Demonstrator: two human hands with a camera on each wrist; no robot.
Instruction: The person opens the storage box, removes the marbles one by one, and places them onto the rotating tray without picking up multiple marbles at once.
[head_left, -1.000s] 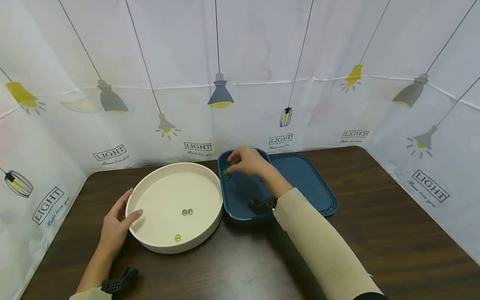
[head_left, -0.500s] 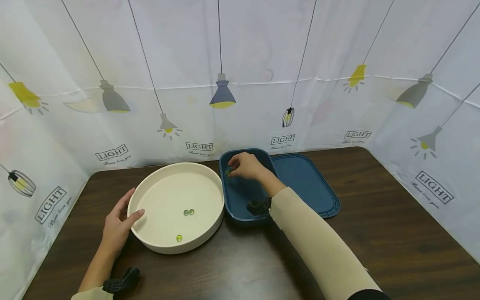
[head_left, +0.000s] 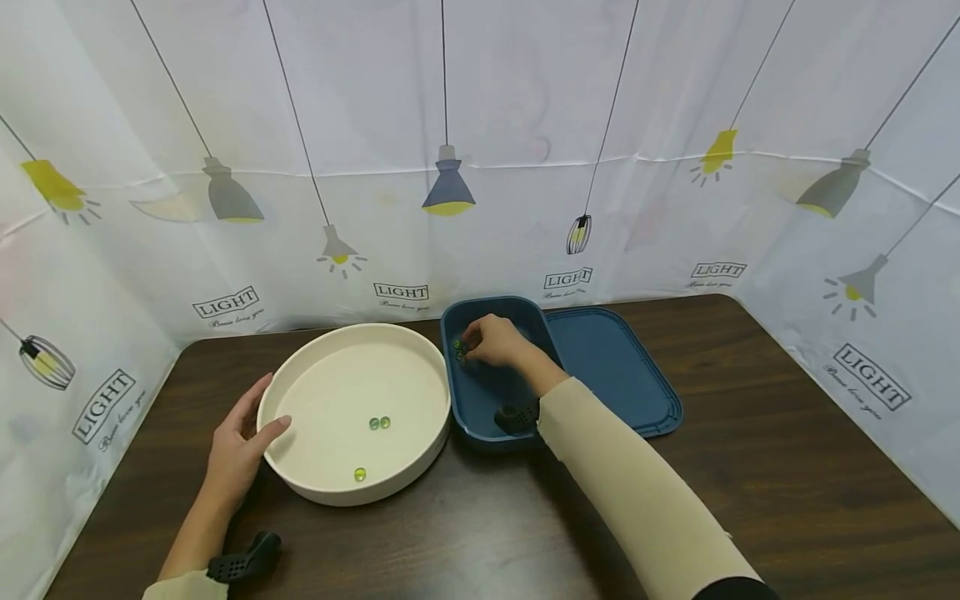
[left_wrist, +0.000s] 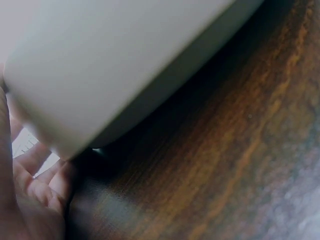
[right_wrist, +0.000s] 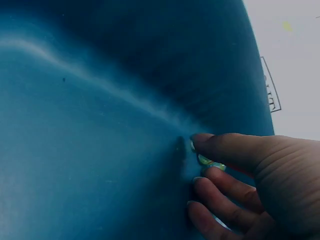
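Note:
My left hand [head_left: 234, 454] holds the left side of a round cream tray [head_left: 315, 367], thumb over the rim, fingers outside. The left wrist view shows those fingers [left_wrist: 42, 182] against the tray's [left_wrist: 100, 75] outer wall. Two green marbles [head_left: 379, 423] lie side by side in the tray, and a yellow-green marble [head_left: 360, 474] sits nearer its front. My right hand [head_left: 498, 342] reaches into a blue bin [head_left: 487, 408], at green marbles [head_left: 458, 345] by its left wall. In the right wrist view, my thumb and forefinger pinch at a yellow-green marble [right_wrist: 205, 160]; the fingers partly hide it.
A flat blue lid [head_left: 607, 358] lies right of the bin, partly behind the right forearm. The tray stands close against the bin's left side. A white curtain [head_left: 495, 225] printed with lamps hangs behind the brown wooden table [head_left: 480, 533].
My right hand has lowered into the blue bin, its fingertips coming down beside the marbles there. The left hand keeps its hold on the tray. The view has shifted slightly.

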